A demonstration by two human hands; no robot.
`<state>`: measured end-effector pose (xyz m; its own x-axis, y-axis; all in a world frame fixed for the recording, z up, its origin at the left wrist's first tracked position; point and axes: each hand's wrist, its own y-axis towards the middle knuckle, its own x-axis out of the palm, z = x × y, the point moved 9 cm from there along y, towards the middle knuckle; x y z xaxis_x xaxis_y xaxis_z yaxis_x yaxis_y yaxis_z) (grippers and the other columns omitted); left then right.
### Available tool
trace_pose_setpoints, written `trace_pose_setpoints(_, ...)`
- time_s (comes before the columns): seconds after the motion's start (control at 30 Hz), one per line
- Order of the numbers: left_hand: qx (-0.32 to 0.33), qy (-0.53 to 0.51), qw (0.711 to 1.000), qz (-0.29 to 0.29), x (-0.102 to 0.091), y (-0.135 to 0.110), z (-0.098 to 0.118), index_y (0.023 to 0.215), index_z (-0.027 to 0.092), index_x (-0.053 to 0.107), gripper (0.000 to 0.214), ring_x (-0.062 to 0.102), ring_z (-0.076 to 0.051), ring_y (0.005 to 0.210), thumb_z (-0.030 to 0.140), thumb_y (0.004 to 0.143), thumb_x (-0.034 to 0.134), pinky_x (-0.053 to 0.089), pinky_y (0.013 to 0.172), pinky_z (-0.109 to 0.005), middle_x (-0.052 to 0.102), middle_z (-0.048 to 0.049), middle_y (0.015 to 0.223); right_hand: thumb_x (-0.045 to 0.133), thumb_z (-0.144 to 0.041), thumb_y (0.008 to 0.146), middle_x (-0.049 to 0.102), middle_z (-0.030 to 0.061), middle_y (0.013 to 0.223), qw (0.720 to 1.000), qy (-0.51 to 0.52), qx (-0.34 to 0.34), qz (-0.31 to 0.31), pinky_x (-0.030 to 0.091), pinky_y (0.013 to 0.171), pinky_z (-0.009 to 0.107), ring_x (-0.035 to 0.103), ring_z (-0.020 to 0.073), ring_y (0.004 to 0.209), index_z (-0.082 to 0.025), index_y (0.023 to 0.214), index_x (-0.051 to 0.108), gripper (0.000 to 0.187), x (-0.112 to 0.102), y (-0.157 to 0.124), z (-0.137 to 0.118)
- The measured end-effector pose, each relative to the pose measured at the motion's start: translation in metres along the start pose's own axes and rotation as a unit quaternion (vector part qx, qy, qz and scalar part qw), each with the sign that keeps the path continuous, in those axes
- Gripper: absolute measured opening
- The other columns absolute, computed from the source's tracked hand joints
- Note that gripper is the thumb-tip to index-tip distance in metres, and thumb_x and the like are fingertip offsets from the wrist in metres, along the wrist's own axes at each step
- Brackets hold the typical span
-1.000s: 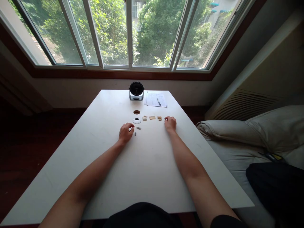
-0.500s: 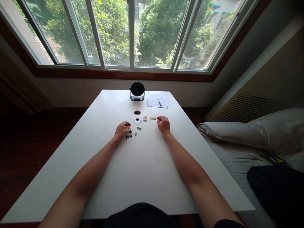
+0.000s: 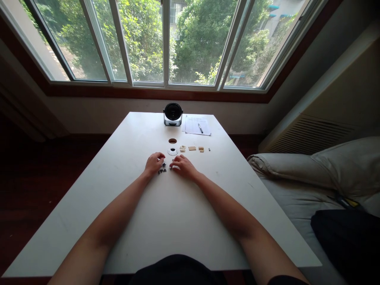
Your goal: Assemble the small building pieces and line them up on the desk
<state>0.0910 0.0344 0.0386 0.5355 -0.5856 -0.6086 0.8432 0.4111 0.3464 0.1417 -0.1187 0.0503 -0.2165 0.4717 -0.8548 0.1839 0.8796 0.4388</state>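
Both hands rest near the middle of the white table. My left hand lies with its fingers curled, just left of several tiny dark pieces. My right hand has come beside it, fingers bent down onto the table over a small grey piece that is mostly hidden. Beyond the hands sit a white round disc, a brown round piece, a row of small tan studded plates and a tiny dark bit.
A small black fan stands at the far edge, with a sheet of paper and a pen to its right. Windows run behind the table. A bed with pillows is on the right, close to the table's edge.
My right hand has moved left from the tan plates to beside my left hand. Several dark pieces now lie on the table by my left hand.
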Motion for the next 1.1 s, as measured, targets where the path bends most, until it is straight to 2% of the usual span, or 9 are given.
trace_pose_setpoints(0.2, 0.022, 0.021, 1.000, 0.004, 0.000, -0.001, 0.006, 0.089, 0.023, 0.068, 0.013, 0.062, -0.020, 0.082, 0.021, 0.087, 0.056, 0.049, 0.072, -0.033, 0.069, -0.0048, 0.092, 0.071, -0.018, 0.087, 0.065, 0.0051, 0.093, 1.000, 0.022, 0.007, 0.015, 0.046, 0.083, 0.034, 0.054, 0.0209, 0.091, -0.025, 0.092, 0.072, 0.008, -0.003, -0.002, 0.002)
trace_pose_setpoints(0.4, 0.068, 0.029, 0.997, -0.009, 0.005, -0.008, 0.029, 0.091, 0.023, 0.067, 0.014, 0.061, -0.021, 0.091, 0.023, 0.090, 0.053, 0.050, 0.079, -0.033, 0.069, -0.0044, 0.092, 0.063, -0.018, 0.093, 0.067, 0.0023, 0.084, 0.988, 0.086, 0.075, 0.103, 0.046, 0.074, 0.030, 0.058, 0.0170, 0.079, -0.023, 0.094, 0.067, 0.007, -0.015, -0.004, 0.015)
trace_pose_setpoints(0.53, 0.085, 0.014, 0.996, -0.028, 0.012, -0.012, 0.042, 0.090, 0.023, 0.067, 0.019, 0.061, -0.020, 0.087, 0.031, 0.094, 0.051, 0.049, 0.079, -0.033, 0.070, -0.0037, 0.091, 0.064, -0.021, 0.092, 0.066, 0.0026, 0.083, 0.983, 0.098, 0.074, 0.138, 0.045, 0.074, 0.030, 0.057, 0.0184, 0.081, -0.022, 0.090, 0.064, 0.002, -0.023, -0.004, 0.013)
trace_pose_setpoints(0.73, 0.082, -0.018, 0.995, -0.058, 0.020, -0.013, 0.045, 0.090, 0.022, 0.069, 0.024, 0.062, -0.019, 0.085, 0.037, 0.095, 0.051, 0.050, 0.075, -0.031, 0.071, -0.0037, 0.090, 0.060, -0.022, 0.093, 0.064, 0.0032, 0.082, 0.981, 0.110, 0.053, 0.150, 0.045, 0.072, 0.031, 0.055, 0.0191, 0.082, -0.023, 0.085, 0.061, 0.009, -0.026, -0.002, 0.005)
trace_pose_setpoints(0.83, 0.076, -0.036, 0.995, -0.059, 0.020, -0.013, 0.044, 0.091, 0.022, 0.069, 0.024, 0.062, -0.018, 0.083, 0.038, 0.095, 0.052, 0.050, 0.075, -0.030, 0.071, -0.0032, 0.090, 0.061, -0.023, 0.093, 0.064, 0.0032, 0.083, 0.981, 0.107, 0.051, 0.156, 0.045, 0.072, 0.031, 0.055, 0.0192, 0.083, -0.023, 0.087, 0.061, 0.006, -0.027, -0.001, 0.005)
trace_pose_setpoints(0.9, 0.071, -0.045, 0.995, -0.058, 0.019, -0.013, 0.043, 0.091, 0.022, 0.069, 0.023, 0.063, -0.018, 0.083, 0.039, 0.095, 0.053, 0.050, 0.077, -0.030, 0.072, -0.0030, 0.090, 0.062, -0.023, 0.092, 0.064, 0.0031, 0.084, 0.979, 0.109, 0.057, 0.160, 0.045, 0.071, 0.031, 0.055, 0.0192, 0.083, -0.023, 0.092, 0.061, 0.001, -0.027, -0.002, 0.006)
trace_pose_setpoints(1.1, 0.068, -0.065, 0.994, -0.047, 0.016, -0.013, 0.045, 0.093, 0.023, 0.069, 0.023, 0.064, -0.018, 0.084, 0.039, 0.094, 0.054, 0.051, 0.081, -0.032, 0.073, -0.0028, 0.090, 0.062, -0.026, 0.093, 0.066, 0.0028, 0.083, 0.976, 0.110, 0.093, 0.162, 0.047, 0.072, 0.031, 0.058, 0.0184, 0.081, -0.023, 0.096, 0.064, 0.004, -0.028, -0.005, 0.013)
